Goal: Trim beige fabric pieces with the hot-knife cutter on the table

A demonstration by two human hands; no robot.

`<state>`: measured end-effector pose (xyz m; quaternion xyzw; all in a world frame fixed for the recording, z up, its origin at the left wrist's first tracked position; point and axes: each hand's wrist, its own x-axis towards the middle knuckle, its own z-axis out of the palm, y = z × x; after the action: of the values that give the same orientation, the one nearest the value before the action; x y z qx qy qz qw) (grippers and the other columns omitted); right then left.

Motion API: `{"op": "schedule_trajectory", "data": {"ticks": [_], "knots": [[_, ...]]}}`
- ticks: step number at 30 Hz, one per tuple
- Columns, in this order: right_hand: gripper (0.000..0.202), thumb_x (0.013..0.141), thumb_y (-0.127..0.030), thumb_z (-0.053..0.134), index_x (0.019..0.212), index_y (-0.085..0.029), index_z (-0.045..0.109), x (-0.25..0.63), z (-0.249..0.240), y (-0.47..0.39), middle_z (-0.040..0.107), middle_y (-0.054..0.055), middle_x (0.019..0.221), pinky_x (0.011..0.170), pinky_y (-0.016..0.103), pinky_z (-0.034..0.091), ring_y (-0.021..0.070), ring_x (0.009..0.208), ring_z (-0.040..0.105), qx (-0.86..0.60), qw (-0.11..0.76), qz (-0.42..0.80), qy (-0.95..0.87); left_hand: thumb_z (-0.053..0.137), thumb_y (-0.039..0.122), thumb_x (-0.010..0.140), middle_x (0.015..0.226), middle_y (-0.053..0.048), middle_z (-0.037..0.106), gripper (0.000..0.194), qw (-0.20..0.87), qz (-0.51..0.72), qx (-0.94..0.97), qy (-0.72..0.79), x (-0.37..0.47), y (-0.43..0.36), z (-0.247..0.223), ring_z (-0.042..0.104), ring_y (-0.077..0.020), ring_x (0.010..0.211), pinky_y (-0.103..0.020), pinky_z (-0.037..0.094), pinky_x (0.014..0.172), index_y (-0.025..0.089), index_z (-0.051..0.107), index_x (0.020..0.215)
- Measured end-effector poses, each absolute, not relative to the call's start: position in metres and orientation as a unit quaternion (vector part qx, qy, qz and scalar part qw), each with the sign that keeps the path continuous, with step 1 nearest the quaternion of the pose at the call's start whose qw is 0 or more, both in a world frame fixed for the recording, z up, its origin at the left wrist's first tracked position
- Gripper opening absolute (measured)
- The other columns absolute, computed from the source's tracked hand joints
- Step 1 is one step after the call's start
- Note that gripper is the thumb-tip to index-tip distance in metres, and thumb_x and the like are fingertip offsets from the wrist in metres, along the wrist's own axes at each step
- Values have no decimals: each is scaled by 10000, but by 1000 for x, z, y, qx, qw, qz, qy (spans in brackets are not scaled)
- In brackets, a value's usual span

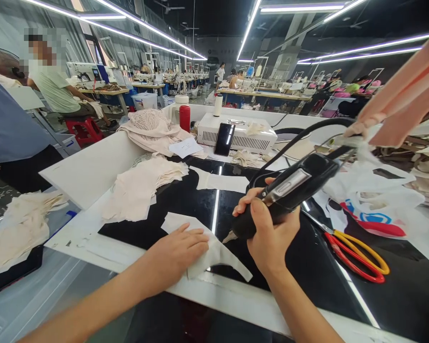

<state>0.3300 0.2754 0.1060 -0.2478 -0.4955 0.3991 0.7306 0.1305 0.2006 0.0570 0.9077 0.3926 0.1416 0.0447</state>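
My left hand (pixel 180 255) lies flat on a cream fabric piece (pixel 219 252) at the front of the black glossy tabletop (pixel 307 281). To its right, my right hand (pixel 271 228) is wrapped round a black handheld tool (pixel 293 186) with a metal strip on its side and a cable. The tool is tilted, its lower end above the table beside the cream piece. Farther back on the black top is another cut fabric piece (pixel 223 182). A stack of cream pieces (pixel 139 188) stands at the left.
Scissors (pixel 357 252) with red and yellow handles lie right, near a plastic bag (pixel 375 200). A phone (pixel 224 139) leans on a white box (pixel 239 136); a red bottle (pixel 185 118) is beside it. More fabric (pixel 21 228) lies far left, where people are near.
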Motion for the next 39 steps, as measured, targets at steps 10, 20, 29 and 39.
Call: {"op": "schedule_trajectory", "data": {"ticks": [10, 20, 29, 39], "knots": [[391, 820, -291, 833, 1135, -246, 606, 366, 119, 243, 655, -36, 766, 521, 294, 553, 152, 568, 610, -260, 735, 414, -469, 503, -42, 882, 1040, -73, 650, 383, -40, 70, 870, 487, 167, 194, 62, 635, -254, 884, -388, 580, 757, 154, 590, 1199], [389, 857, -294, 810, 1176, -258, 591, 372, 108, 242, 651, -36, 794, 552, 305, 549, 150, 583, 616, -260, 743, 393, -475, 546, 101, 986, 795, -19, 587, 108, -126, 65, 858, 494, 176, 185, 75, 576, -219, 663, -349, 468, 572, 183, 591, 934], [391, 891, -266, 799, 1214, -252, 578, 368, 100, 240, 661, -35, 804, 577, 319, 558, 151, 596, 625, -253, 734, 403, -485, 444, 37, 1047, 953, -67, 682, 202, -107, 219, 913, 328, 196, 191, 73, 660, -208, 962, -321, 562, 811, 115, 630, 1065], [399, 892, -262, 814, 1211, -246, 576, 369, 99, 237, 668, -28, 822, 580, 317, 576, 153, 618, 644, -246, 736, 408, -480, 494, 22, 1023, 1010, -77, 700, 191, -62, 200, 936, 285, 195, 208, 48, 684, -203, 980, -319, 606, 869, 89, 629, 1141]]}}
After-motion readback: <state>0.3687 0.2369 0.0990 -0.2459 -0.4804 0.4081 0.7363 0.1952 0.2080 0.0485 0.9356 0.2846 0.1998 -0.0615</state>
